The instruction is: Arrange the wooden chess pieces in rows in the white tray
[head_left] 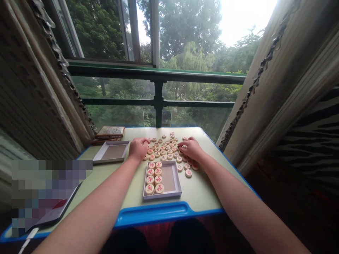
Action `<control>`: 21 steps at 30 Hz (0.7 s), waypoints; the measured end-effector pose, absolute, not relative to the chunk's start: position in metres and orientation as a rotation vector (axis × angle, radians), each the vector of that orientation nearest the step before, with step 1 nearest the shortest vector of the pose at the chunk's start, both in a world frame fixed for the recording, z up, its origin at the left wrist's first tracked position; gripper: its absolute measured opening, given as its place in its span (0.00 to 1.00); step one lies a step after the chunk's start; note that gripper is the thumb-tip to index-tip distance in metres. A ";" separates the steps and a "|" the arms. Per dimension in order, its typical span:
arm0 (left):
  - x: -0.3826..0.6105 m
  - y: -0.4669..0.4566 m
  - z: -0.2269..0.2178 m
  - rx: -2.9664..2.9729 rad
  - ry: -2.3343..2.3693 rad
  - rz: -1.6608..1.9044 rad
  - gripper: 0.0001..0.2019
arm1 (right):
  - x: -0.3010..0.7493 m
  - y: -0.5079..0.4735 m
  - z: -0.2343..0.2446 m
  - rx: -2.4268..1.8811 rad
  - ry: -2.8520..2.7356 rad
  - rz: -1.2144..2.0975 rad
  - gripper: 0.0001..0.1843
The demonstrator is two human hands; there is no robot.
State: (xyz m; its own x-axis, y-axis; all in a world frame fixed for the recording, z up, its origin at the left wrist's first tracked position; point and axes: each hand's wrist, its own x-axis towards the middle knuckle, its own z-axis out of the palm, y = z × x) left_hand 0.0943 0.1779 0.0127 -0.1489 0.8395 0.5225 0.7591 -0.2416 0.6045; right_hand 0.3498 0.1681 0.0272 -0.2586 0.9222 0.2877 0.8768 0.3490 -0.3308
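Round wooden Chinese chess pieces (163, 148) with red and dark characters lie spread in a loose pile on the table. My left hand (138, 149) is at the pile's left edge, its fingers curled closed; what they hold, if anything, is hidden. On the right side of the pile, my right hand (191, 149) has its thumb and fingers closed around a chess piece, mostly covered by the fingertips. Nearer to me, a shallow open box (170, 180) holds two columns of stacked pieces (159, 179) with red characters face up; its right part shows bare bottom.
The pale green folding table (106, 183) has a blue rim with a groove at the front. A shallow box lid (111, 151) and stacked boxes (110, 132) stand at the back left. A tablet-like device with a cable (32, 233) lies front left. Curtains flank the window.
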 end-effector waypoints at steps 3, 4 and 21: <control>0.095 0.178 0.013 2.001 1.890 1.330 0.14 | 0.349 0.167 0.029 -1.601 -2.184 0.148 0.17; 0.095 0.178 0.013 2.012 1.888 1.330 0.14 | 0.348 0.167 0.029 -1.619 -2.189 0.147 0.17; 0.097 0.171 0.017 2.120 1.867 1.458 0.14 | 0.334 0.124 0.063 -1.128 -2.292 0.728 0.07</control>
State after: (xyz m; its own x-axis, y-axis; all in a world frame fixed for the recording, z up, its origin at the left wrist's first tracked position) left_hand 0.0971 0.1714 0.0172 -0.1101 0.7662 0.6331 0.8001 -0.3096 0.5138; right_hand 0.3338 0.1238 0.0629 -0.5444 0.8185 0.1834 0.5628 0.5186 -0.6437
